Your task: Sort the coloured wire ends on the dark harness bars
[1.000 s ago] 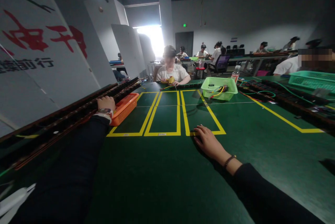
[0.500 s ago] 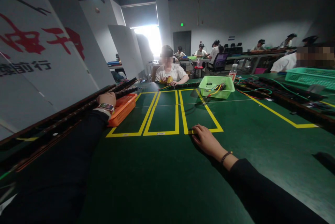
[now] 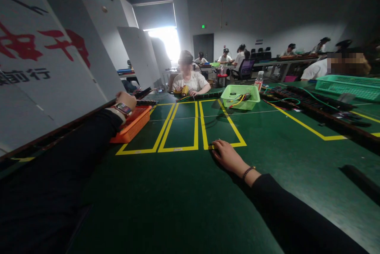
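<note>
My left hand (image 3: 127,99) is above the far end of an orange plastic basket (image 3: 135,125), on the left of the table. Its back and the watch at its wrist face me, and the fingers bend down out of sight. Whether it holds anything is hidden. Dark long strips (image 3: 147,92) lie just beyond and beside the basket. On the green tabletop (image 3: 166,190) rests my right hand (image 3: 227,156), palm down and holding nothing. Its loosely bent fingers touch the near edge of the right-hand yellow taped rectangle (image 3: 241,144).
A light green basket (image 3: 249,103) with coloured wires stands ahead, by a bottle (image 3: 259,80). Across the table a person (image 3: 194,82) handles a yellow tool (image 3: 184,91). Black strips with wires (image 3: 308,97) and a teal basket (image 3: 347,88) are on the right.
My left hand has risen and moved right, from the dark strips to above the orange basket. My right hand stays on the table. The view has turned slightly right.
</note>
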Demonstrator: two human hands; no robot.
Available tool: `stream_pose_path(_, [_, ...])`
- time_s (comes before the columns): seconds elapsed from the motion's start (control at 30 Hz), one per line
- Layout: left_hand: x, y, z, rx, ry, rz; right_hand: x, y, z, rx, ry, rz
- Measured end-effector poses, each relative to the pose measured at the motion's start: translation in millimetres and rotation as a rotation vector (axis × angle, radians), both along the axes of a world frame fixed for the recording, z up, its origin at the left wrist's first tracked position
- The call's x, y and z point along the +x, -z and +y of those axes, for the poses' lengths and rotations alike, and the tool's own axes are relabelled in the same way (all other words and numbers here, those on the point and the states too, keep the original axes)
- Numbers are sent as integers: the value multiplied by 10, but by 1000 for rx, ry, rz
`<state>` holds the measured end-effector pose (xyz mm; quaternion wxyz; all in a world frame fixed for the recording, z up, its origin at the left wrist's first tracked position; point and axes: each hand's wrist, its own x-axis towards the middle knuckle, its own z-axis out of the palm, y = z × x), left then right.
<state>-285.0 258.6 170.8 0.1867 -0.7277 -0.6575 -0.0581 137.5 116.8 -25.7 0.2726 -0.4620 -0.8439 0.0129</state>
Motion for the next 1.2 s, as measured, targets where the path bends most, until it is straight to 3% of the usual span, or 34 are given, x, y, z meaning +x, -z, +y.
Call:
stream_pose_path(0.13, [165,-149,-135,-22,-52,164,-4,-29,-13,0,-7,-5])
stream_pose_path(0.33, [195,-254,-492,-86,46,308,20,-40,-10,24,-19,-1])
stream_pose_path(0.53, [-199,-323,-1029,-149,189,329,46,-75,-17,78,-47,12])
stream_pose_path(0.67, [-507,-301,-1469,-194,180,416,85,-87,-10,109,-59,45])
stream_pose_path(0.83, [-744,-171,-1993,-193,233,408,130,-91,8,129,-74,21])
stream_pose_path(0.93, [-788,-33,-2198,-181,286,352,119,-119,-1,152,-125,-54])
stream_pose_path(1.1, [-650,316,-2306,-249,300,314,110,-187,-48,156,-248,-237])
stream_pose_path(1.2, [-514,547,-2284,-316,287,237,129,-205,-76,113,-199,-316])
